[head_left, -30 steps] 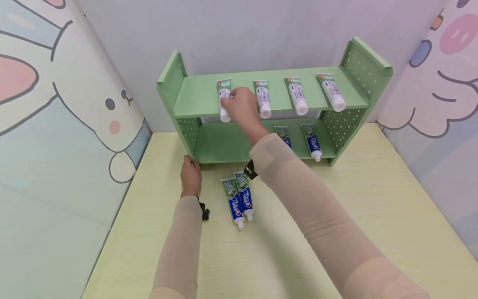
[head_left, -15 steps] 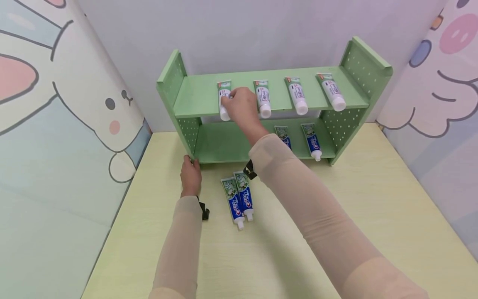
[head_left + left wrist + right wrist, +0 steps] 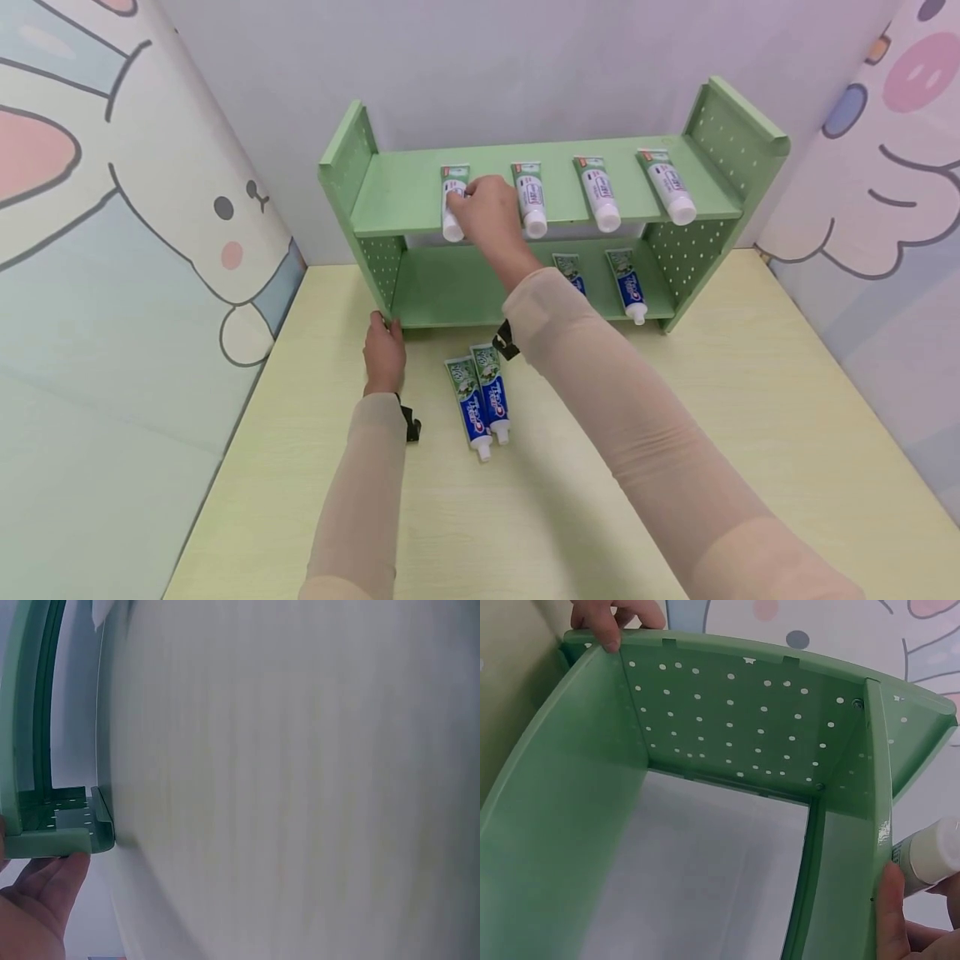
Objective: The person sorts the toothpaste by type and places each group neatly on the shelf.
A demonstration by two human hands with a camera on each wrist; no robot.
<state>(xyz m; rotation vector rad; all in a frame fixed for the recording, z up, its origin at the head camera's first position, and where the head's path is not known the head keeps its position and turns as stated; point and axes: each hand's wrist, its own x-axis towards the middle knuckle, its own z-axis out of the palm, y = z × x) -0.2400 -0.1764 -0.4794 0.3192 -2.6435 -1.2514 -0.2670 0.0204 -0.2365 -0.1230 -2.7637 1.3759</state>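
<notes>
My right hand (image 3: 487, 217) pinches a white-and-green toothpaste tube (image 3: 453, 223) on the upper tier, at the left end of a row. Its white cap (image 3: 936, 850) points out over the tier's front edge in the right wrist view. Low at the left, my left hand (image 3: 384, 354) grips the front bottom corner of the green shelf rack (image 3: 442, 287). Its fingers (image 3: 64, 885) lie against the rack's side panel in the left wrist view, while thumb and fingers straddle the panel's edge in the right wrist view.
Three similar tubes lie to the right on the upper tier, one being a toothpaste tube (image 3: 531, 200). Below are two blue-and-green tubes, one a Crest toothpaste (image 3: 626, 283). Two more, including a front tube (image 3: 468, 408), lie together on the pale table (image 3: 300, 492).
The pinched tube has shifted very slightly on the upper tier, its far end now a little lower in view. My left hand keeps its place on the rack.
</notes>
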